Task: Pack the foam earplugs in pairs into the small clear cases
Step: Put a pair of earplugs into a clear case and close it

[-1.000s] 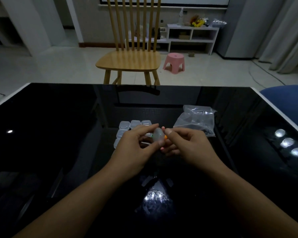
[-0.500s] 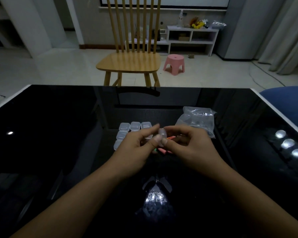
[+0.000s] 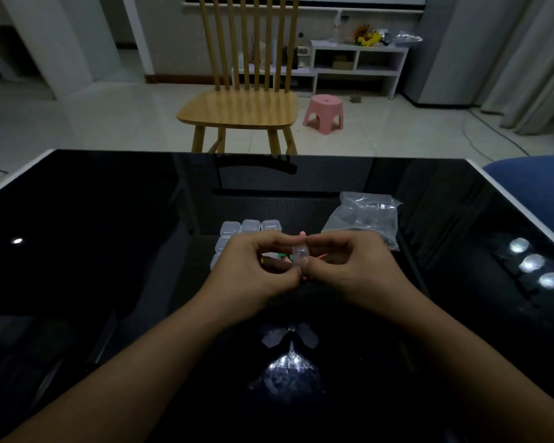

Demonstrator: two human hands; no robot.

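Head view: a dim tiled room with a wooden chair and a pink stool at 12 o'clock beyond a glossy black counter. Mid-counter, the left hand and right hand meet, both pinching one small clear case between fingertips and thumbs. Closed cases sit in rows at 11 o'clock of the hands; a clear plastic bag lies at 1 o'clock. Bright earplugs peek out around the fingers. Likely step: closing or opening this case. Next would call for a firm squeeze, then setting it by the rows.
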